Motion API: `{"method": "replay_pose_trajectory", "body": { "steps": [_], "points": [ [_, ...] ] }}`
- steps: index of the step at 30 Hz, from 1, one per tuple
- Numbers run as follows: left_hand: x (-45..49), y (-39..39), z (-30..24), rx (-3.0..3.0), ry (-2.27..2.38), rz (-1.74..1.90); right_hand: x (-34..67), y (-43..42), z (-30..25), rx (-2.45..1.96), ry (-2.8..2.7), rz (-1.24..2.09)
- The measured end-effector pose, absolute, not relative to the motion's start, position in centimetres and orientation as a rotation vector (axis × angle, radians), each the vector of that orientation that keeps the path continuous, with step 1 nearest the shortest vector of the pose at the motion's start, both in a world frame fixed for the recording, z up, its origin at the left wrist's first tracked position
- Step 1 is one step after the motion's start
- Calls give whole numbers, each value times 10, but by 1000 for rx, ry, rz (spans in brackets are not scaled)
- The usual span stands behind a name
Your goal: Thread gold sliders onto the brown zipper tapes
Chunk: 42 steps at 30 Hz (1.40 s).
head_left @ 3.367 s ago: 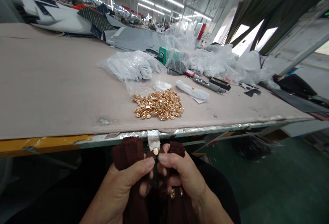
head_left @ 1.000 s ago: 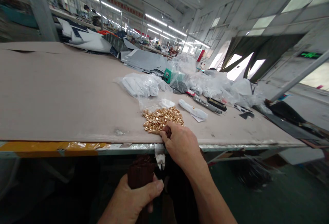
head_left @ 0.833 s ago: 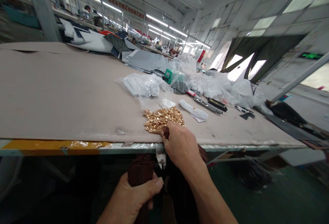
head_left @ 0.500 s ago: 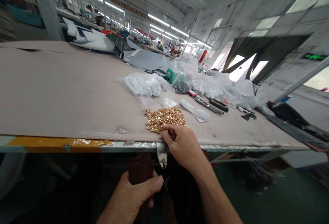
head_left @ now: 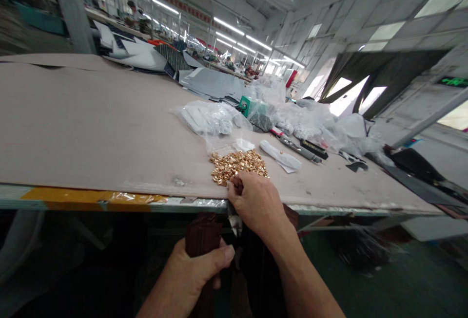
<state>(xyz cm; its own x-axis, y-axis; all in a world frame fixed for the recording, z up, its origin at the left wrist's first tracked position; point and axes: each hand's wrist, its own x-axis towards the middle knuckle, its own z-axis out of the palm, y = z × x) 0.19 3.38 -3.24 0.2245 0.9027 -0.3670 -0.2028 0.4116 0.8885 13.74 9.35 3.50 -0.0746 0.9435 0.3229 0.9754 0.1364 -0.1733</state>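
A heap of small gold metal pieces (head_left: 237, 164) lies on the brown table (head_left: 91, 128) near its front edge. My right hand (head_left: 258, 206) rests on that edge just in front of the heap, fingers curled closed round a dark brown strip (head_left: 237, 184); whether a gold piece is in them too is hidden. Below the table my left hand (head_left: 193, 274) is closed round a bundle of dark brown zipper tape (head_left: 203, 235), which hangs down out of view.
Behind the heap lie clear plastic bags (head_left: 212, 116), a white wrapped roll (head_left: 281, 156), a green box (head_left: 248, 106), dark hand tools (head_left: 303, 148) and crumpled plastic. Grey sheets and fabric are stacked further back. Foil tape (head_left: 193, 203) lines the table edge. Green floor at right.
3.4 s ago both hands held the brown tape below the table. My right hand then went up to the gold heap and now sits at the table edge, closed.
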Motion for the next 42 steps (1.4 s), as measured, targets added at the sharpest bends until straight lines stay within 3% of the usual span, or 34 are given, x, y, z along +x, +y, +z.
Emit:
{"method": "replay_pose_trajectory", "body": {
  "steps": [9,15,21,30,42],
  "points": [
    [-2,33,-31,773,1048,852,161,81,31,-1811,-1955,-48],
    [2,29,-24,638,981,822,164,45,25,-1500,-1689,604],
    [11,28,-22,487,917,937,159,24,13,-1357,-1491,943],
    [6,26,-26,469,862,858,162,12,18,-1289,-1760,952],
    [2,25,-26,757,944,902,163,10,14,-1287,-1544,1170]
  ]
}}
